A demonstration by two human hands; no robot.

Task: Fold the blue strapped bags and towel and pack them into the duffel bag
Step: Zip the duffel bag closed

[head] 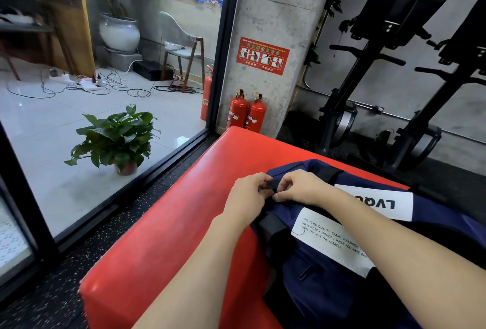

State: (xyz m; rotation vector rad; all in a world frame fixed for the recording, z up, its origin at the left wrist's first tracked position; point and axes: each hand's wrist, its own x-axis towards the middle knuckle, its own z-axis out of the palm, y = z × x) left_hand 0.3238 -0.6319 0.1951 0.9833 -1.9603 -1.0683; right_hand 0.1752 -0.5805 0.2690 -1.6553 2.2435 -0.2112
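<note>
A navy duffel bag (328, 263) with white printed labels and black straps lies on a red padded bench (168, 223), filling the right half of the view. My left hand (247, 194) and my right hand (299, 186) meet at the bag's far left end. Both pinch a small dark piece there, perhaps a zipper pull or tab; which one is too small to tell. The bag looks closed along its top. No towel or other strapped bags are in view.
Left of the bench runs a black-framed glass wall, with a potted plant (118, 139) behind it on a tiled floor. Two red fire extinguishers (247, 113) stand by a concrete pillar beyond the bench. Black gym machines (394, 78) stand at the right.
</note>
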